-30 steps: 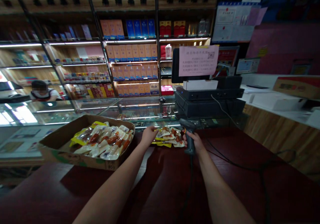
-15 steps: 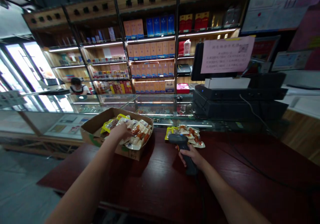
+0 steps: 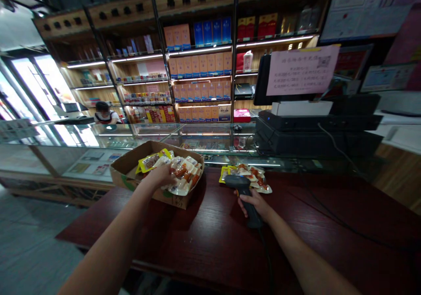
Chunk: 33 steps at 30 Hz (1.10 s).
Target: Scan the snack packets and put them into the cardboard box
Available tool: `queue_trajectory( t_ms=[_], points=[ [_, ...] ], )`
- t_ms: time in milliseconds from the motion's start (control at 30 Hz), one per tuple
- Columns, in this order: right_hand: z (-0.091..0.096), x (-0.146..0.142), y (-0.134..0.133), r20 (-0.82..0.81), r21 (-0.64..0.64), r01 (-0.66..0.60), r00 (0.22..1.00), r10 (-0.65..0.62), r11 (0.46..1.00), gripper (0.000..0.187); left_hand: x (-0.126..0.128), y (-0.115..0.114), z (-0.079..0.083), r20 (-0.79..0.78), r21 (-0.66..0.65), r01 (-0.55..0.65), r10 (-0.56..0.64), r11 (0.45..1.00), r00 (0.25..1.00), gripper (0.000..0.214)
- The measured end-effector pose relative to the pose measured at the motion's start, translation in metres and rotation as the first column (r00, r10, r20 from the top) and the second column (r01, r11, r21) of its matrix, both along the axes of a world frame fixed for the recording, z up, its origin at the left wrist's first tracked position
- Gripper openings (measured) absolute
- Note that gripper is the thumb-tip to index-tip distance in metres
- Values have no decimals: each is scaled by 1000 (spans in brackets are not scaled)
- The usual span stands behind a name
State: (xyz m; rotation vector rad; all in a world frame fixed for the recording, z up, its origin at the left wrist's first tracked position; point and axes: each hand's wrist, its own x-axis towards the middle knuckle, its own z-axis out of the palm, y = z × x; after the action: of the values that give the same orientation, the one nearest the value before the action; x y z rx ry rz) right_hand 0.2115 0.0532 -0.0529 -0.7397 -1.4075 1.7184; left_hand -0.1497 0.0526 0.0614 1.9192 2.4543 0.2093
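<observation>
My left hand (image 3: 160,176) reaches into an open cardboard box (image 3: 171,199), its fingers closed at the edge of a clear vacuum-packed food packet (image 3: 182,183) with brown pieces inside; the fingertips are partly hidden. Several similar packets fill the box's right side, and yellow-edged packets (image 3: 153,161) lie behind the hand. My right hand (image 3: 253,202) is wrapped round the handle of a black barcode scanner (image 3: 241,182), whose head points left. Just behind the scanner, a small pile of packets (image 3: 256,176) rests on the dark red table (image 3: 210,238).
A glass display counter (image 3: 158,130) runs behind the table. At the right stand a monitor with a pink paper sign (image 3: 301,71) and a black cash drawer (image 3: 315,139). Cables trail over the table's right side. A person (image 3: 105,113) is behind the counter at far left.
My left hand has shifted slightly among the packets in the box, its fingers drawn in more. The whole view has moved a little. My right hand still holds the scanner in place.
</observation>
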Motion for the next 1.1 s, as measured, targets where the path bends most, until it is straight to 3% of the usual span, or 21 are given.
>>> queue_trajectory(
  t_ms=[200,400,467,533,567,633,700,767,933,1100],
  points=[
    [0,0,0,-25,-2,-2,1000,2,1000,39,-3,-1,0,13,92,-59,58,994,998,46],
    [3,-1,-2,-41,2,-2,999,2,1000,37,14,-15,2,-66,162,-66,77,985,995,27],
    [4,-1,-2,-43,5,-1,999,1,1000,38,16,-17,3,50,285,-107,97,953,994,27],
    [4,-1,-2,-46,9,-2,999,2,1000,38,21,-17,2,272,433,-150,30,889,962,30],
    [5,-1,-2,-47,12,-2,999,2,1000,38,25,-16,1,405,495,-163,-60,853,912,33],
    [6,-1,-3,-56,17,6,998,-5,1000,37,41,-12,-4,649,560,-202,-274,803,710,41],
    [8,0,-4,-74,21,16,997,-14,1000,36,66,-7,-14,796,546,-251,-402,799,452,49],
    [9,1,-5,-101,25,22,995,-20,999,36,96,-2,-28,837,530,-288,-438,797,328,52],
    [11,3,-3,-158,50,15,987,-7,999,35,158,11,-76,817,546,-258,-437,797,378,34],
    [10,0,-3,-83,64,-5,996,10,998,34,173,28,-114,833,536,-309,-433,786,343,30]
  ],
)
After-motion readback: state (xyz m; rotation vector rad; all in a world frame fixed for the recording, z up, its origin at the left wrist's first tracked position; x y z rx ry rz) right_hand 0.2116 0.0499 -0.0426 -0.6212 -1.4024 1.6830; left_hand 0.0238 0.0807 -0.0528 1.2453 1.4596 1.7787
